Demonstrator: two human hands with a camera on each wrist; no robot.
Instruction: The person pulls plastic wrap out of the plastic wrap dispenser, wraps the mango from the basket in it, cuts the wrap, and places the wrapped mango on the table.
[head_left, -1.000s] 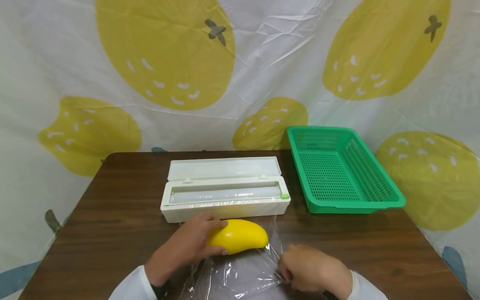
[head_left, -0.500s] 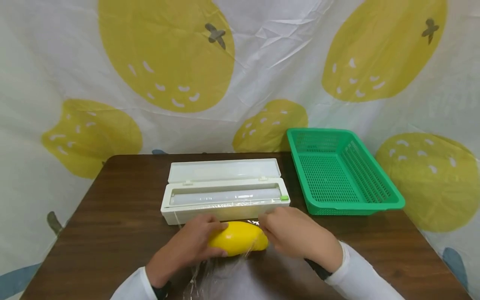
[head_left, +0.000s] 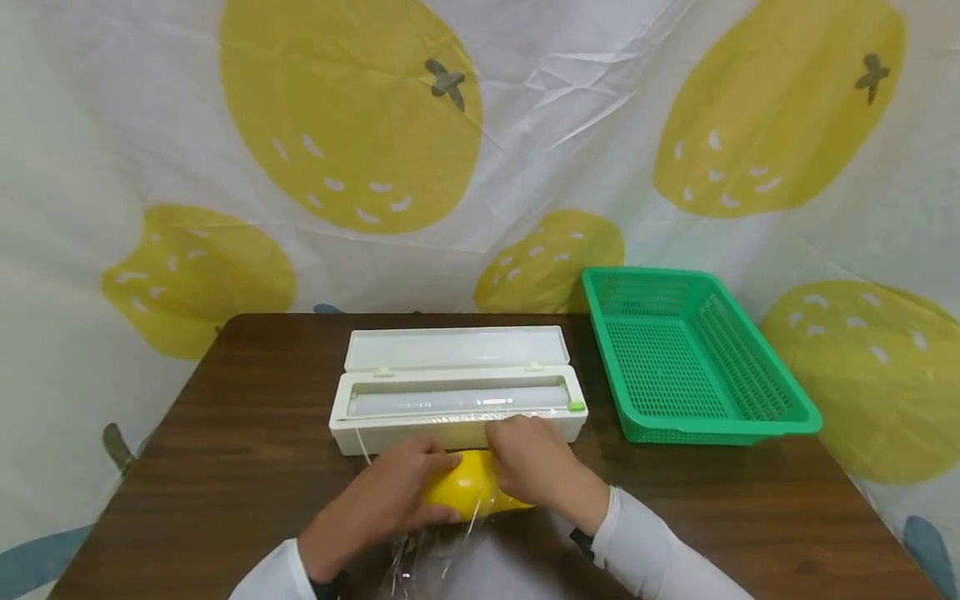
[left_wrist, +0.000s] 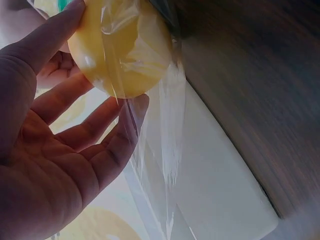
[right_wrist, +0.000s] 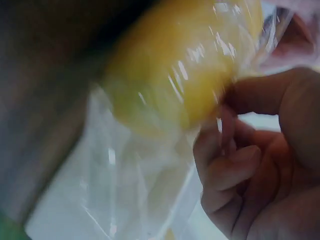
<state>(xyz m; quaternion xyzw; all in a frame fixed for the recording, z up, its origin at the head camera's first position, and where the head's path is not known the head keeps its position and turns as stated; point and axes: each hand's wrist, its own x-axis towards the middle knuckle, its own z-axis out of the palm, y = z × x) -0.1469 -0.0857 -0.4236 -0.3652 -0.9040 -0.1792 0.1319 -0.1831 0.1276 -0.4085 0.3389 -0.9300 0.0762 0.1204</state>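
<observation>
A smooth yellow toy mango [head_left: 467,485] lies near the front of the table, partly covered by clear plastic wrap [head_left: 438,550]. My left hand [head_left: 401,487] grips its left end, thumb on one side and fingers on the other, as the left wrist view also shows. Over the mango's right part, my right hand [head_left: 534,462] pinches the wrap between thumb and curled fingers [right_wrist: 237,165]. In the right wrist view the film is drawn across the fruit [right_wrist: 175,75]. Behind both hands stands a white wrap dispenser [head_left: 457,433], lid up, its roll [head_left: 457,400] inside.
A green plastic basket [head_left: 720,429] stands at the table's back right. The dark wooden table [head_left: 247,433] ends at a fruit-printed curtain [head_left: 360,275] behind it. Film stretches from the dispenser's front edge toward the hands.
My right hand has gone from the film at the mango's lower right, up and leftward over the mango, bringing the wrap across it. The left hand has kept its grip.
</observation>
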